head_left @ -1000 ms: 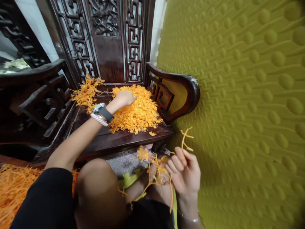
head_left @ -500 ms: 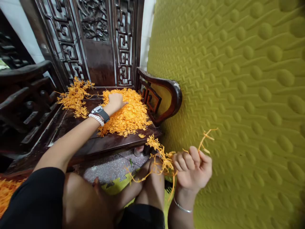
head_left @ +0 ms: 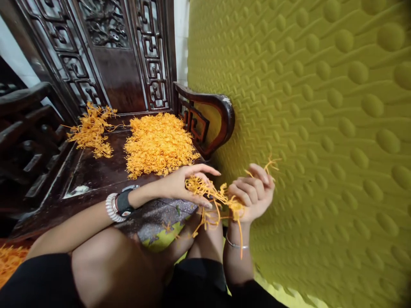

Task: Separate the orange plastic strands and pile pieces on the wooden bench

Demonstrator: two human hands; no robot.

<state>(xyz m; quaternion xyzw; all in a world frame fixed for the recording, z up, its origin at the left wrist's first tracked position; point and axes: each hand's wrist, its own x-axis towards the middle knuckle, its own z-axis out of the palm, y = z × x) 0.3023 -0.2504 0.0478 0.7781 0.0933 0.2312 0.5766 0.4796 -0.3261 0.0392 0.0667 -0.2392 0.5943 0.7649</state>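
My right hand is closed in a fist round a tangled bunch of orange strands. Loose ends stick out above the fingers, and others hang below the wrist. Reaching in from the left, my left hand has its fingers apart around the other end of this bunch. The strands lie between its thumb and fingers without being visibly squeezed. Beyond it, a thick heap of short orange pieces covers part of the dark wooden seat. A looser tangle of orange strands lies to the heap's left.
A carved wooden backrest rises behind the seat, with a curved armrest on the right. Padded green wall covering stands close beside my right hand. More orange material shows at the lower left. My bare knees are below.
My left hand has left the orange heap and come toward me, to the strands held by my right hand. The right hand keeps its grip. The view has shifted slightly right.
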